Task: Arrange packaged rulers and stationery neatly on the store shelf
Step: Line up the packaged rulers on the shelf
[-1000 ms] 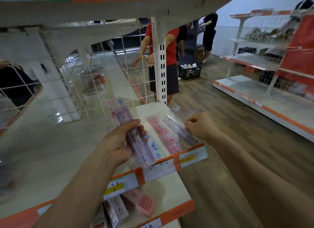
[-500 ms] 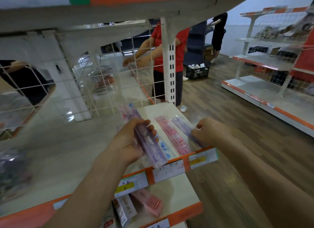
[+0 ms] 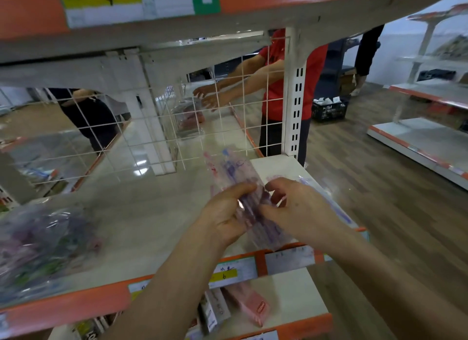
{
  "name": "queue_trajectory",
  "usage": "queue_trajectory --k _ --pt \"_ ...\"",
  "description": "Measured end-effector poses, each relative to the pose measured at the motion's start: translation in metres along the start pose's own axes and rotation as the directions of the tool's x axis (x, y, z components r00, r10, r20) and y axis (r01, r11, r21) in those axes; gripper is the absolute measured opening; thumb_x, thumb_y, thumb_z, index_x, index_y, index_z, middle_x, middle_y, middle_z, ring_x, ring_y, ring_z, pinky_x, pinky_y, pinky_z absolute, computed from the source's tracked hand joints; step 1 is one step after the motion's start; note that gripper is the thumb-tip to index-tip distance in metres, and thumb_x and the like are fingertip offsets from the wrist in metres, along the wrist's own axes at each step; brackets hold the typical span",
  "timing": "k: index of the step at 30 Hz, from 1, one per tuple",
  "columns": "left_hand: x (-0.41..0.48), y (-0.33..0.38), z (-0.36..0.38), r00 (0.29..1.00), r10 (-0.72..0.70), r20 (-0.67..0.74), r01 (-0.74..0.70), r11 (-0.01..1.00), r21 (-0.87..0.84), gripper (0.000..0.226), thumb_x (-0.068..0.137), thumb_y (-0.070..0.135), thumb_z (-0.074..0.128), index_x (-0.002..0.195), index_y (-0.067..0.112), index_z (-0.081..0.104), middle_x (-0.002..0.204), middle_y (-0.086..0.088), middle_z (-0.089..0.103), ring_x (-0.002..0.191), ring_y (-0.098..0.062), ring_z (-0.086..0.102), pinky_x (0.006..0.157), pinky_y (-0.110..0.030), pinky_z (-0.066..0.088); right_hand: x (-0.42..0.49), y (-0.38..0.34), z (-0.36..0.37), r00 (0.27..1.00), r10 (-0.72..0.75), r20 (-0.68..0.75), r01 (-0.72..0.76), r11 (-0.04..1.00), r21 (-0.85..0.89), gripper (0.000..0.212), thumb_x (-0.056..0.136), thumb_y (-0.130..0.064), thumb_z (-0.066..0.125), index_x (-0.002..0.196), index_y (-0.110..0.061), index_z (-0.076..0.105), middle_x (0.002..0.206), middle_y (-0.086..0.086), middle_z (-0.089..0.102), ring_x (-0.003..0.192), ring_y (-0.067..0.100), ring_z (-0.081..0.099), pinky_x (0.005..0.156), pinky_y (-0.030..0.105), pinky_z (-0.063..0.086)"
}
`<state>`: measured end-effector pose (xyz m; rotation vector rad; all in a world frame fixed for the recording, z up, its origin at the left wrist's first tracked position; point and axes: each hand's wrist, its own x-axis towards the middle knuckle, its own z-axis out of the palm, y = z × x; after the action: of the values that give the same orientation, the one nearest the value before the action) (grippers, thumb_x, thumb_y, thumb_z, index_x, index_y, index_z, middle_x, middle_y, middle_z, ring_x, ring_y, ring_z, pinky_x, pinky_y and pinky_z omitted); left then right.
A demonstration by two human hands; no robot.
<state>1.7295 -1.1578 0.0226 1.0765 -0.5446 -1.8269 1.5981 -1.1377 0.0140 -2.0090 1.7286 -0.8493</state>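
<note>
Blurred clear bag of stationery (image 3: 38, 243) lies at the left of the shelf (image 3: 152, 225), well apart from the hands. Left hand (image 3: 225, 215) grips the left edge of the bundle of packaged rulers (image 3: 235, 172), held tilted above the shelf's right end; right hand (image 3: 301, 210) pinches its right edge, fingers curled, both forearms converging. One loose ruler (image 3: 340, 210) lies flat on the shelf just right of the right hand
</note>
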Motion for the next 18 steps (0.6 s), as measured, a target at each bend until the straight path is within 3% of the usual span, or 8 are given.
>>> queue_trajectory --k 3,5,8,14,18 --pt "-0.002 0.002 -0.002 0.999 0.046 -0.008 -0.045 0.998 0.048 0.015 0.088 -0.004 0.051 0.085 0.0 0.065 0.079 -0.017 0.065 0.068 -0.025 0.062 0.068 -0.036 0.056 0.005 0.002 -0.001 1.0 0.007 0.015 -0.009 0.987 0.157 0.021 0.078 -0.038 0.068 0.086 -0.019 0.068 0.077 -0.004 0.066 0.072 0.01 0.061 0.071 0.032 0.052" --pt "-0.004 0.003 -0.001 0.999 0.054 0.0 -0.054 0.996 0.064 0.015 0.088 -0.003 0.052 0.085 0.0 0.067 0.076 -0.017 0.067 0.064 -0.024 0.064 0.064 -0.036 0.057 0.006 0.0 -0.004 0.999 0.027 0.017 -0.031 0.953 0.301 0.01 0.076 -0.028 0.072 0.082 -0.02 0.07 0.072 -0.004 0.066 0.063 0.003 0.06 0.065 0.023 0.052" --pt "-0.007 0.004 0.0 0.999 0.052 0.012 -0.052 0.997 0.054 0.016 0.088 -0.002 0.054 0.081 0.002 0.067 0.067 -0.016 0.068 0.054 -0.023 0.065 0.056 -0.037 0.057 0.003 -0.001 -0.008 0.992 0.091 0.09 -0.124 0.85 0.511 0.01 0.079 -0.017 0.072 0.088 -0.02 0.068 0.069 -0.004 0.068 0.056 0.0 0.06 0.051 0.011 0.044" --pt "-0.012 0.005 0.001 0.998 0.038 0.046 -0.038 0.999 0.0 0.009 0.086 0.001 0.058 0.089 0.001 0.067 0.072 -0.02 0.069 0.057 -0.027 0.068 0.057 -0.047 0.057 0.002 0.001 -0.017 0.98 0.146 0.139 -0.201 0.767 0.61 0.004 0.082 -0.016 0.07 0.084 -0.02 0.071 0.07 -0.005 0.071 0.058 0.001 0.06 0.049 0.017 0.041" --pt "-0.016 0.006 0.001 0.993 0.023 0.118 -0.021 1.0 -0.016 0.034 0.074 0.007 0.063 0.108 0.003 0.065 0.084 -0.021 0.071 0.071 -0.03 0.07 0.071 -0.048 0.057 -0.002 0.001 -0.023 0.974 0.158 0.163 -0.227 0.7 0.677 0.005 0.087 -0.012 0.065 0.088 -0.013 0.07 0.07 -0.003 0.072 0.059 0.006 0.064 0.046 0.017 0.043"
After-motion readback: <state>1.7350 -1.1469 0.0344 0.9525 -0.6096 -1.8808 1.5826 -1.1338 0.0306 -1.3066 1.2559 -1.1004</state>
